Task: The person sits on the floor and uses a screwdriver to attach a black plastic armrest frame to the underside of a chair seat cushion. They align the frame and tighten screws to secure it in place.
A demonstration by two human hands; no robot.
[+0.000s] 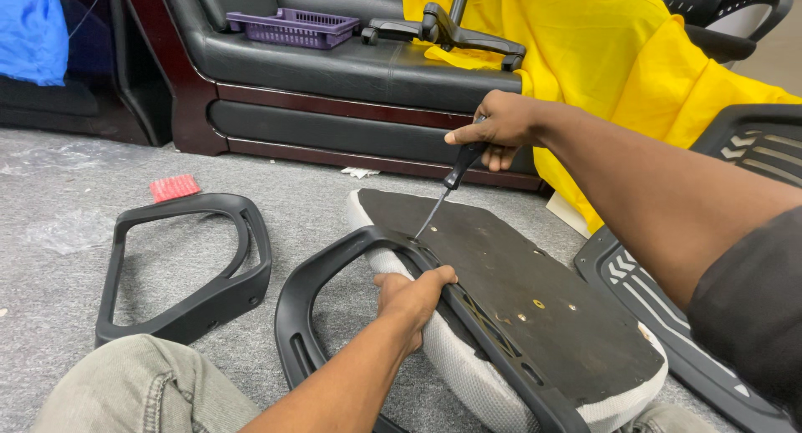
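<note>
1. Two bare hands at work. The right hand [494, 126] is clenched round the black handle of a screwdriver [455, 176]; its shaft slants down and away from the fingers, and its tip meets the armrest frame below.
2. One left hand [411, 298], fingers curled tight over the inner bar of a black armrest frame [311, 288], thumb on the upper side. The frame's loop opens to the left of the fingers and its long bar runs down to the right past them.
3. One seat cushion [535, 293], turned underside up: dark board with small screw holes, pale mesh padding at the edge. It lies directly under and to the right of the left fingers, touching the frame.
4. One second armrest frame [185, 270], black, flat on the grey carpet [75, 191], well to the left of both hands.
5. One small red piece [175, 187] on the carpet, beyond that frame.
6. One black sofa [334, 74] behind the right fingers, carrying a purple basket [292, 26] and a black chair base [443, 32].
7. One yellow cloth [601, 57], draped to the right of the right hand.
8. One black plastic chair back [752, 145] at the far right.
</note>
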